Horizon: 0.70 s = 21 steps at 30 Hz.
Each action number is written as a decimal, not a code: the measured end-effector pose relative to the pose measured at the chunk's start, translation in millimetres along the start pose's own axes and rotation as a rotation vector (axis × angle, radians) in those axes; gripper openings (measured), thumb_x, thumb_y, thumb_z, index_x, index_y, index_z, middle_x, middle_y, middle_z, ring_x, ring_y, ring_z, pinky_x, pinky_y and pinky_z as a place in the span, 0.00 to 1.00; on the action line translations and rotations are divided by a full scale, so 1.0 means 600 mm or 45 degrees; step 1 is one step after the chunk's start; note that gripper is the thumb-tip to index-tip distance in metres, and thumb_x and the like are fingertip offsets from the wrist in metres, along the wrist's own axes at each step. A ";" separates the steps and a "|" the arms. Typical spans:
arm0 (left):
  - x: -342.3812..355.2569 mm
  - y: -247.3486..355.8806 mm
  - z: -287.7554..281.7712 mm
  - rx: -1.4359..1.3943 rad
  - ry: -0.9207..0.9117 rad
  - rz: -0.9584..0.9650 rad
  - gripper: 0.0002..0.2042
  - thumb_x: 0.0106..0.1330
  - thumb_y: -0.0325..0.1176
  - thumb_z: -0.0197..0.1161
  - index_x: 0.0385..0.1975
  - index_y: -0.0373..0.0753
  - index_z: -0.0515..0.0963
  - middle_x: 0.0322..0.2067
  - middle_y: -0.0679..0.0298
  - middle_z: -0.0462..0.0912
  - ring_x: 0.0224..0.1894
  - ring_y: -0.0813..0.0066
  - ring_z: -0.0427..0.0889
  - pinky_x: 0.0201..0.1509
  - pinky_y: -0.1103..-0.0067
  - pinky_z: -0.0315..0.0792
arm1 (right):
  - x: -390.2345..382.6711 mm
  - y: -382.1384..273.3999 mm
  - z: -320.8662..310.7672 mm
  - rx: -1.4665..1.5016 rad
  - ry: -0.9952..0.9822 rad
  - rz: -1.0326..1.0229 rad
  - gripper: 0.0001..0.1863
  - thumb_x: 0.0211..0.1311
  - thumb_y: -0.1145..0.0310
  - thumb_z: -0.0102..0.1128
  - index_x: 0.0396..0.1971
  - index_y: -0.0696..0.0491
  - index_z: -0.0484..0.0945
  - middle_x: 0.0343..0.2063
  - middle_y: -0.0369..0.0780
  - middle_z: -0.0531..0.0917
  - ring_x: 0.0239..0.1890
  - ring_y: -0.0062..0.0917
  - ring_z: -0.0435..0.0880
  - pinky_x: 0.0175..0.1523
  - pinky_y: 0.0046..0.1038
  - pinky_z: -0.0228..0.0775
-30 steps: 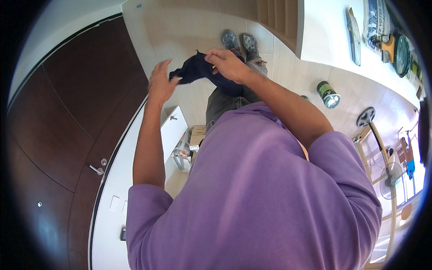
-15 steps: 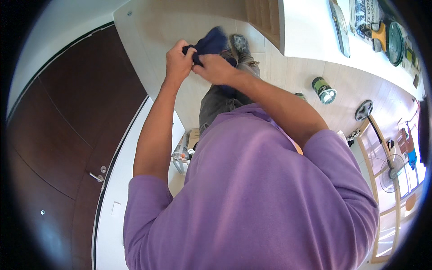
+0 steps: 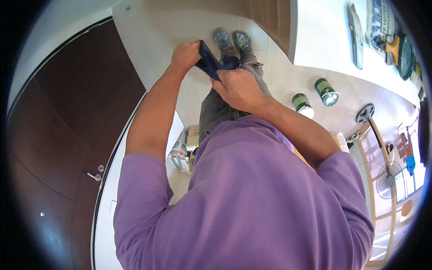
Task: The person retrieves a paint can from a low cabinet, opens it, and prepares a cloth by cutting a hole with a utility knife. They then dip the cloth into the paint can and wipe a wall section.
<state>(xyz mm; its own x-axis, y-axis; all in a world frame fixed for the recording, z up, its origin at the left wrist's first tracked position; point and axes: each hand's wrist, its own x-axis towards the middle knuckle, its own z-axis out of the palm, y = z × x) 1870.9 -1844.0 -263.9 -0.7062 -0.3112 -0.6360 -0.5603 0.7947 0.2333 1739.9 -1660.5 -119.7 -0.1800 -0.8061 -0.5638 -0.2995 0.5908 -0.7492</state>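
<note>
In the head view a dark navy cloth (image 3: 209,60) is stretched between my two hands, held out over my grey trousers (image 3: 213,114) and dusty shoes (image 3: 243,41). My left hand (image 3: 184,56) is closed on its upper left end. Lower and to the right, my right hand (image 3: 236,86) is closed on the other part, with fingertips partly hidden behind the hand.
A dark brown door (image 3: 58,103) stands at left. A white counter (image 3: 324,31) at upper right holds tools, above wooden shelves (image 3: 274,20). Two green cans (image 3: 326,89) stand on the pale tiled floor (image 3: 157,31). Boxes (image 3: 192,135) and a fan (image 3: 388,179) are farther off.
The cloth went from loosely spread to bunched, and is now pulled into a band. My left hand has closed on it and moved up; my right hand has moved lower and rightward.
</note>
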 end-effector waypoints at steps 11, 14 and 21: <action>-0.095 -0.283 0.138 -0.215 -0.566 -0.529 0.22 0.75 0.44 0.54 0.48 0.27 0.81 0.44 0.40 0.85 0.47 0.45 0.86 0.51 0.58 0.78 | -0.132 0.039 -0.026 0.158 -0.077 0.128 0.15 0.67 0.62 0.63 0.26 0.57 0.78 0.26 0.51 0.83 0.30 0.51 0.84 0.39 0.47 0.76; -0.081 -0.201 0.066 -0.766 -0.438 -0.836 0.21 0.74 0.44 0.55 0.48 0.27 0.80 0.40 0.48 0.87 0.41 0.57 0.87 0.44 0.64 0.79 | -0.125 0.046 -0.018 0.286 -0.086 -0.008 0.13 0.67 0.63 0.63 0.30 0.59 0.79 0.30 0.51 0.84 0.35 0.49 0.84 0.43 0.46 0.75; -0.132 -0.170 -0.033 -1.451 -0.400 -0.800 0.15 0.68 0.34 0.59 0.48 0.30 0.82 0.36 0.62 0.86 0.35 0.74 0.83 0.43 0.79 0.76 | -0.122 0.010 -0.004 0.592 -0.310 -0.324 0.15 0.66 0.65 0.63 0.45 0.60 0.84 0.36 0.49 0.85 0.40 0.45 0.85 0.48 0.42 0.76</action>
<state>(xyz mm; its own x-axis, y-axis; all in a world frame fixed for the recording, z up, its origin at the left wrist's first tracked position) 1975.4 -1910.9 -222.6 -0.1545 -0.2064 -0.9662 -0.9058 -0.3609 0.2220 1748.8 -1598.1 -82.1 0.0813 -0.9261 -0.3685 0.1474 0.3768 -0.9145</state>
